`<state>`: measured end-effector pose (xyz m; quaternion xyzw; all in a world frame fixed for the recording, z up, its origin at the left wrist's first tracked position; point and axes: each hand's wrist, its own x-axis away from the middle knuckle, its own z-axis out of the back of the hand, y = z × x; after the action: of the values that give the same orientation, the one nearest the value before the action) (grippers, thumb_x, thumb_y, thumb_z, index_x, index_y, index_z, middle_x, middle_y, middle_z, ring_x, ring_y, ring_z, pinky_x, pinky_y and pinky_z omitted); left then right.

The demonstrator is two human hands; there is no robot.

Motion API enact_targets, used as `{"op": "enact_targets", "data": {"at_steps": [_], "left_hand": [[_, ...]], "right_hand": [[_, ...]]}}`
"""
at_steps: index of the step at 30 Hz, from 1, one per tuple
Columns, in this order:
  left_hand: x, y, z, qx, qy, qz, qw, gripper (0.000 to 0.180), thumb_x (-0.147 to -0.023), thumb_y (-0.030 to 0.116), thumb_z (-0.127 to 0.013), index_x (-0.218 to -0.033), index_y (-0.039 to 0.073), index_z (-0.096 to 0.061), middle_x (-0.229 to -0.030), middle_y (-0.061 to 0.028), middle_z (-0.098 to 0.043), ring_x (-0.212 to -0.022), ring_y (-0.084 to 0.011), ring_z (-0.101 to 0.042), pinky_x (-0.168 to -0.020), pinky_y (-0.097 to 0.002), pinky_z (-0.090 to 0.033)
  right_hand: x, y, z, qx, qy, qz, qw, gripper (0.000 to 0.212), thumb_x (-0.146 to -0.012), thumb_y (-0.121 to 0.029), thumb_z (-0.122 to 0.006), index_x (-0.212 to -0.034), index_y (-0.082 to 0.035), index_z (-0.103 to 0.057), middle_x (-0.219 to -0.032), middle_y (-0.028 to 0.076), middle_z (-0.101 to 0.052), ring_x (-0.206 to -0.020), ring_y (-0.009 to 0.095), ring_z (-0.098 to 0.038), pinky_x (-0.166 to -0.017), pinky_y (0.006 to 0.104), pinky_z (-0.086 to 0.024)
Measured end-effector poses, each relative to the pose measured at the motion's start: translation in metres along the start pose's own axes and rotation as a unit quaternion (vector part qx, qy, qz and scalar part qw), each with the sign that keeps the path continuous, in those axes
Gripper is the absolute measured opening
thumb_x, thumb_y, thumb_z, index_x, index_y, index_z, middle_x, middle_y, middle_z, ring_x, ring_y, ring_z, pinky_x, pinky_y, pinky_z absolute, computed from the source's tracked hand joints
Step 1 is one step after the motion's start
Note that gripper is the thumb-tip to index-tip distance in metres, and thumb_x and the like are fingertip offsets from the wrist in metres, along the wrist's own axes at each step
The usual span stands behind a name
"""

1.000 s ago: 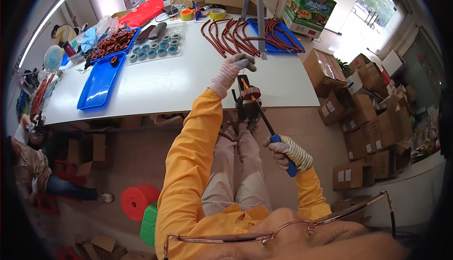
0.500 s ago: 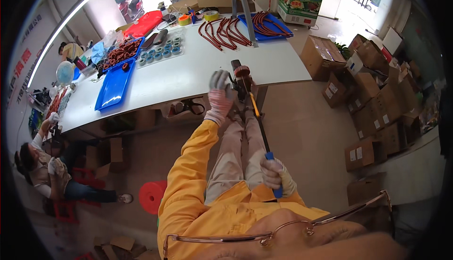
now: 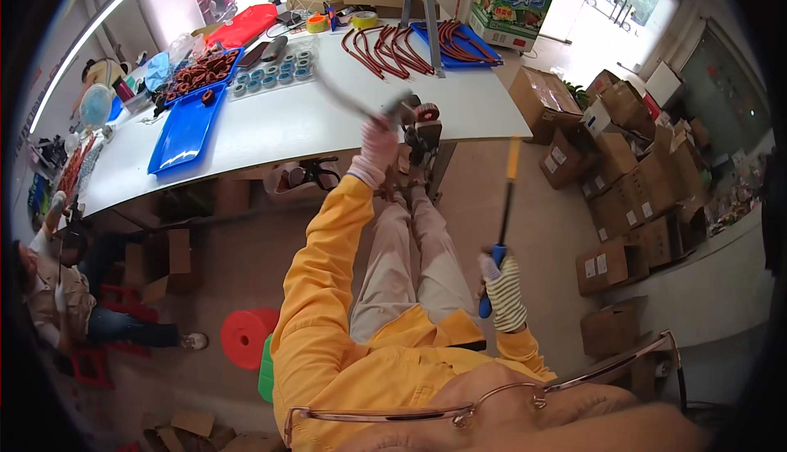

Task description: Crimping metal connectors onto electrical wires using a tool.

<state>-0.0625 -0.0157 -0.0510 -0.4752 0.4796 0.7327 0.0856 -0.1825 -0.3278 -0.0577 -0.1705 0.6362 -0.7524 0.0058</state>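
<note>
Swung rightward since the earlier frame: the blue-handled tool, now angled over the floor by the white table.
Fingers of the right hand close round its handle, orange end pointing away from the body; the slim shaft looks stiff and fairly light, the handle (thicker, probably less slippery) the best hold; the left hand sits beside the black fixture, too blurred to tell its opening or whether it grips the curved strip; brown tubes lie beyond.
</note>
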Motion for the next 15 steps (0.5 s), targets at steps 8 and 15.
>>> {"op": "enact_targets", "data": {"at_steps": [8, 15], "left_hand": [[-0.066, -0.083, -0.007, 0.402, -0.020, 0.228, 0.887, 0.030, -0.093, 0.018, -0.052, -0.119, 0.004, -0.054, -0.071, -0.0040, -0.061, -0.065, -0.0124, -0.060, -0.055, -0.0225, -0.049], [-0.088, -0.126, -0.053, 0.246, -0.269, 0.254, 0.896, 0.026, -0.090, 0.020, -0.055, -0.111, 0.006, -0.061, -0.086, -0.0052, -0.067, -0.090, -0.0123, -0.058, -0.091, -0.0290, -0.037]], "right_hand": [[-0.081, -0.046, -0.017, -0.060, -0.308, -0.149, 0.938, 0.027, -0.084, -0.023, -0.062, -0.102, -0.007, -0.050, -0.059, -0.003, -0.040, -0.041, 0.006, -0.038, -0.038, 0.0217, -0.036], [-0.161, -0.050, -0.026, -0.255, -0.422, -0.183, 0.851, 0.019, -0.088, -0.016, -0.054, -0.100, -0.002, -0.049, -0.051, -0.008, -0.032, -0.033, 0.000, -0.025, -0.028, 0.0169, -0.023]]}}
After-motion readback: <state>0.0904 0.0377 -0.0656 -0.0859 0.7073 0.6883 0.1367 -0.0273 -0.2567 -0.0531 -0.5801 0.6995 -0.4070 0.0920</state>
